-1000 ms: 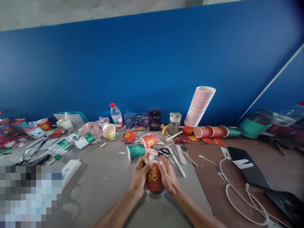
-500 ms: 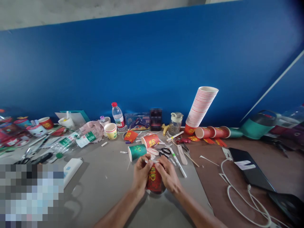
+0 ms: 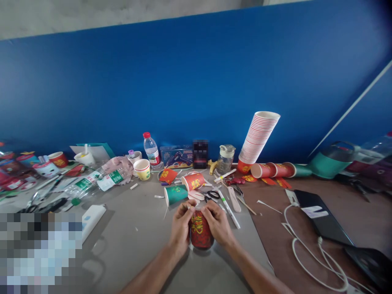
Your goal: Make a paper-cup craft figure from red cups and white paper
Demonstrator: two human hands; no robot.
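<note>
The fingers of both hands are curled in and gripping the upper rim of a red cup, thumbs nearly meeting on its near side (exactly what the fingertips pinch there is too small to tell). The cup, marked with yellow lettering, sits at the near middle of the desk, between the palms. The left hand and the right hand mirror each other, thumb sides turned up, and the forearms slant inward from the near edge to form a peak.

Just beyond the knuckles, a green cup lies on its side, touching or nearly touching an orange-red cup, also tipped over. Near the right fingertips are black-handled scissors and a white marker, which slants toward the near right.

Farther out, a red-capped bottle stands at far left of centre, and a tall stack of paper cups leans right at the far side. A white cable loops at near right beside a black device. A blue partition closes off the far side.
</note>
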